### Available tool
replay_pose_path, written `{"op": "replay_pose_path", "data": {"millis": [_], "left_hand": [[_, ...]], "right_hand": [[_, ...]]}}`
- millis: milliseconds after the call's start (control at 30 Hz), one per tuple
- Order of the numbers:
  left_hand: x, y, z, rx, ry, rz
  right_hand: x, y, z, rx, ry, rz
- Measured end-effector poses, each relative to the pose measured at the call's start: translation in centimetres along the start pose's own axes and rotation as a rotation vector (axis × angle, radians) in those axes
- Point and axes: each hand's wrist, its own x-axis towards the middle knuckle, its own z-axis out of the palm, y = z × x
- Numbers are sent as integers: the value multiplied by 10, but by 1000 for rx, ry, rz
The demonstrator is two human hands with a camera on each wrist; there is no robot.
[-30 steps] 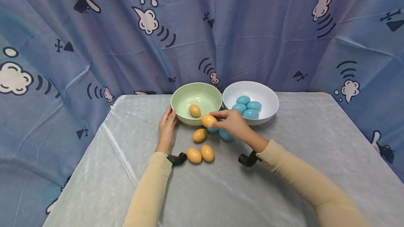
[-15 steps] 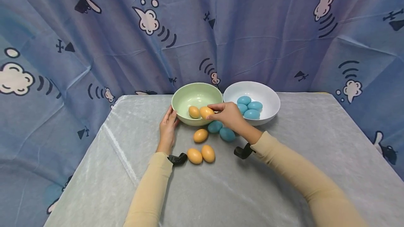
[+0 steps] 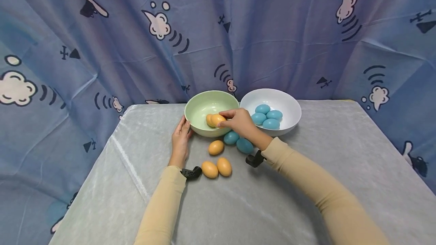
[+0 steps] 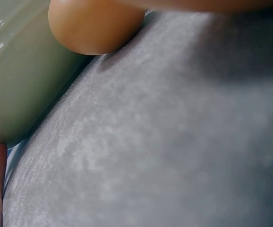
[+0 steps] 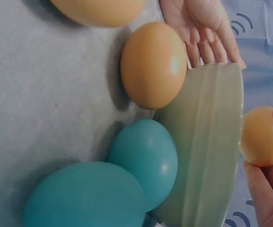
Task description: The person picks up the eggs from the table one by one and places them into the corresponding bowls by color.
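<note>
Carefully, I held one orange egg at the left end of my right hand, pinched between the thumb and the fingers. It was past the near right rim of the green bowl, within its mouth. Its long axis seemed to run sideways, away from my fingertips, although these covered one end. What mattered most, in my judgement, was what lay just to the left of this grip: a second orange egg in the bowl, partly hidden behind mine. Whether the two touched, I could not tell.

My left hand was the farther one from the held egg, at the opposite side of the bowl. Its fingers lay rather straight against the outer wall.

Nearer to me than my right hand were two blue eggs, and between my hands, also nearer to me, a lone orange egg. To the right of my left wrist lay a pair of orange eggs. Beyond my right hand, to its right, the white bowl contained four visible blue ones.
</note>
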Motion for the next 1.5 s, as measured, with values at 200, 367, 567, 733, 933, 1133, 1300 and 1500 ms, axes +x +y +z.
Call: {"op": "replay_pose_path", "data": {"millis": [200, 367, 567, 733, 933, 1133, 1300, 1500], "left_hand": [[0, -1, -1, 14, -14, -10], [0, -1, -1, -6, -10, 4], [0, -1, 0, -2, -7, -2], [0, -1, 0, 15, -5, -7], [0, 0, 0, 3, 1, -1], [1, -1, 0, 11, -7, -4], [2, -2, 0, 4, -11, -4], [2, -2, -1, 11, -11, -4]], "right_hand": [[7, 4, 4, -31, -7, 4], [12, 3, 9, -40, -17, -17], [16, 3, 14, -36, -27, -14], [21, 4, 15, -56, -22, 8], [29, 4, 15, -74, -29, 39], [37, 5, 17, -130, -57, 59], [40, 5, 19, -171, -65, 72], [42, 3, 21, -191, -73, 69]]}}
